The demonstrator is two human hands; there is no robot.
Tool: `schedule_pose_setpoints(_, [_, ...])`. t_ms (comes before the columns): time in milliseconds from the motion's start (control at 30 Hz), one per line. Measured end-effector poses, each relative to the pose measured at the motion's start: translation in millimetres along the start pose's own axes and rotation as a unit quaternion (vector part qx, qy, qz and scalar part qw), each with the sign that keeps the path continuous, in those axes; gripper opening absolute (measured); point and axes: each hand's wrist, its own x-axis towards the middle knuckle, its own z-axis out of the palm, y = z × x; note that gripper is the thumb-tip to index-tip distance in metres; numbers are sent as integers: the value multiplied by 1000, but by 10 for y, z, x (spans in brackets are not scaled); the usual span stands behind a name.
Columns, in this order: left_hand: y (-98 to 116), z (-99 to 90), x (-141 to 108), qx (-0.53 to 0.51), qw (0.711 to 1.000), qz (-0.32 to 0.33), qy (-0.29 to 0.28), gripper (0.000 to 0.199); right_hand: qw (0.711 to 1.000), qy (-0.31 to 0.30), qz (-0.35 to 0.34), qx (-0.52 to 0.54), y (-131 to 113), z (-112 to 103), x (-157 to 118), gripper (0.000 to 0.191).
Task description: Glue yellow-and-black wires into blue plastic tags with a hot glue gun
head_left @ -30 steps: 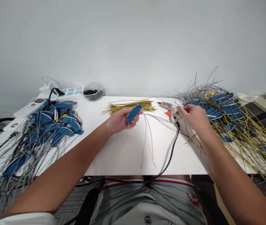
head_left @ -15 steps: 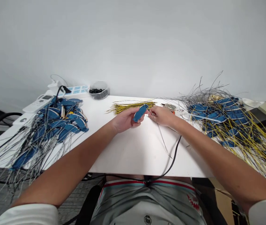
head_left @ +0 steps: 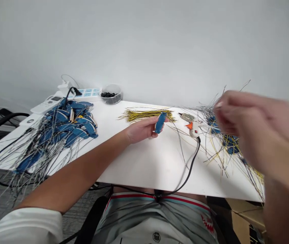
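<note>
Left hand (head_left: 141, 132): clenched, fingers curled and thumb pressed on a blue piece (head_left: 160, 123), held upright over the white table (head_left: 136, 166); thin dark wires (head_left: 178, 142) running from it toward the front of the table

Right hand (head_left: 255, 130): raised close to the camera and blurred, fingers loosely curled; whether anything sits in its grip, impossible to tell

Nearby: bundle of yellow-and-black wires (head_left: 147, 115) lying flat just behind the left hand; hot glue gun (head_left: 191, 127) with orange switch, just right of the blue piece, its black cord (head_left: 189, 178) trailing over the front edge of the table

Table ends: heap of blue pieces with grey wires (head_left: 68, 123) on the left; second heap with yellow and dark wires (head_left: 228, 144) on the right, partly hidden behind the right hand

Back edge: clear bowl of black bits (head_left: 111, 95); power strip (head_left: 90, 92) with a plug in it; white device with a small display (head_left: 46, 102) beside the left heap
</note>
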Motion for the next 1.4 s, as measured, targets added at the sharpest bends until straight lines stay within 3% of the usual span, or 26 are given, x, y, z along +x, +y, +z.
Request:
schedule_pose_setpoints(67, [-11,27,4,18,1000,8,-8,41,999,-53,1,-8,106,231,-36,27])
schedule_pose_setpoints(167, [-16,44,12,41,999,17,-13,41,994,-104,-16,9,464,648,-45,21])
schedule_pose_setpoints(267, [-24,29,30,43,999,19,-9,40,997,-78,-12,13,786,950,-73,27])
schedule_pose_setpoints(367, [-46,2,54,47,999,6,-6,39,998,-64,-7,26,938,1090,-127,29])
schedule_pose_setpoints(633, [-88,7,83,67,997,-22,12,41,999,-4,-29,-25,1017,1169,-220,14])
schedule_pose_setpoints(833, [-71,51,88,68,997,-11,15,40,999,-39,10,15,1021,1220,-259,15])
schedule_pose_setpoints(1400, [-78,45,68,86,996,-11,18,41,998,-37,45,31,1053,1187,-214,21])
